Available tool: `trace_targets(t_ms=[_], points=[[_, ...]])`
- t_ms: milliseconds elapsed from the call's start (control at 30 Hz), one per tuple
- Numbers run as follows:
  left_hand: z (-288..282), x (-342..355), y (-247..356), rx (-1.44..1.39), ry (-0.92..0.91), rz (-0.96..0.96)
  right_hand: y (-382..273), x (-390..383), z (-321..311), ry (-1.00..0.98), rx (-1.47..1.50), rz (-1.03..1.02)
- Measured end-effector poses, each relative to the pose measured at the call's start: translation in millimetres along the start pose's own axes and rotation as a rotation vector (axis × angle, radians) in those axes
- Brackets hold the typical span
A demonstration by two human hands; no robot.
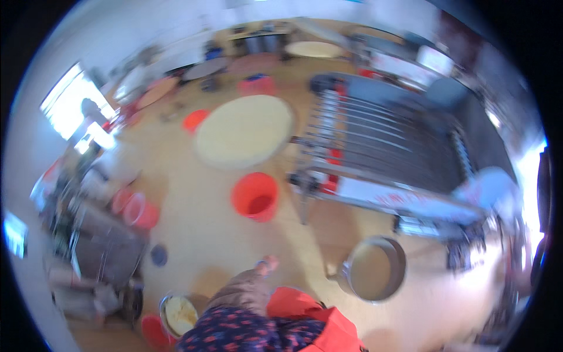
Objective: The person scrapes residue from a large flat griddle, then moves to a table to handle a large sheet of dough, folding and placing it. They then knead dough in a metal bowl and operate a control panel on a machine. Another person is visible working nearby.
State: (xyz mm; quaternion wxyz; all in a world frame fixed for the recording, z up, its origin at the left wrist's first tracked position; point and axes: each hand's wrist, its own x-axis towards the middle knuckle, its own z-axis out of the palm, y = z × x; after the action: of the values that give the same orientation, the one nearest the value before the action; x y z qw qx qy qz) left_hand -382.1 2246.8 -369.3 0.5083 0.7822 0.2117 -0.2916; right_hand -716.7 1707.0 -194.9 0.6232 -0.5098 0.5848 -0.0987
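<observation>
Neither of my hands shows. Dark floral clothing [229, 331] and a red apron [337, 334] fill the lower edge; whether the floral part is a sleeve or a jacket, I cannot tell. Ahead of it, a brown trouser leg [243, 290] ends in a blurred, pinkish foot or shoe [268, 265] on the floor. To my left stands a container with pale yellow contents [180, 314], beside a red bucket [153, 331]. On the right is a large metal pot [375, 270] holding something yellowish. A red bucket [255, 196] stands ahead.
A large round pale tray or table [243, 130] lies ahead. At right is a long metal machine [393, 135] with parallel bars. Pinkish-red buckets [141, 210] and a grey cart-like box [108, 237] line the left. Several round surfaces, one pale [315, 49], stand farther back. Motion blurs the picture.
</observation>
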Motion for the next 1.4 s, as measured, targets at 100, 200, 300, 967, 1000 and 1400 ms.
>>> trace_targets(t_ms=[100, 200, 300, 967, 1000, 1400], points=[[27.5, -43.5, 22.0, 0.205, -0.078, -0.118, -4.5, 47.7, -70.9, -0.024, 0.181, -0.086], [80.3, -103.8, 51.0, 0.809, -0.180, -0.056, -30.3, 95.1, -131.0, 0.018, 0.091, -0.092], [155.6, -153.2, 71.2, 0.149, 0.030, -0.278, -62.6, 110.2, -182.9, 0.098, -0.032, -0.069], [624.0, -120.3, 361.5, 0.606, -0.401, -0.002, -174.6, 317.5, -357.6, 0.276, 0.269, -0.072], [650.2, -108.9, 378.3, 0.657, -0.413, -0.026, -184.4, 335.0, -368.2, 0.303, 0.264, -0.034], [994.8, -111.3, 557.4, 0.757, -0.674, 0.233, -231.5, 411.0, -507.6, 0.547, 0.351, 0.200]])
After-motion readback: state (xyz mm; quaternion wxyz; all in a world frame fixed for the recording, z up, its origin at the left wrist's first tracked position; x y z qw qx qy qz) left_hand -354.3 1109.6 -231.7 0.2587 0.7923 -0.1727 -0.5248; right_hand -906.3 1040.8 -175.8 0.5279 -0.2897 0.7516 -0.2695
